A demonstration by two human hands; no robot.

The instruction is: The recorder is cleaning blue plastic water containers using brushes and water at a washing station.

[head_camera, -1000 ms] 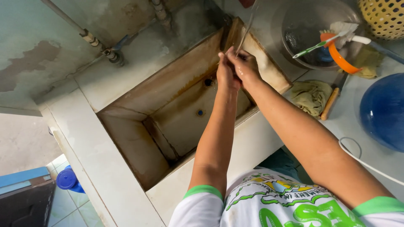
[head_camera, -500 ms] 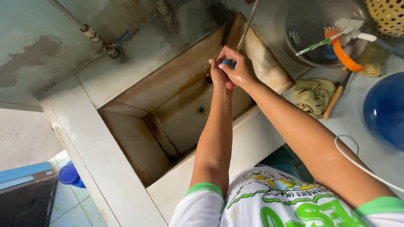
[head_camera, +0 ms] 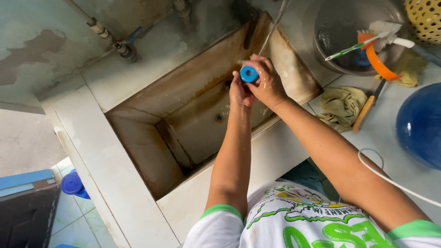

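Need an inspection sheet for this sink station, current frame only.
Surface: stained rectangular concrete sink, wet; thin water stream falling into it.
Job's things: small blue round cap-like piece, held under the stream.
Clutter: metal basin with orange ring and green-handled brush; yellow rag; wooden-handled tool; blue round container; yellow perforated basket.
Grippers: left hand and right hand both grip the blue piece.
Cables: white cord across the right forearm.
Surroundings: wall pipe; blue bottle on tiled floor.
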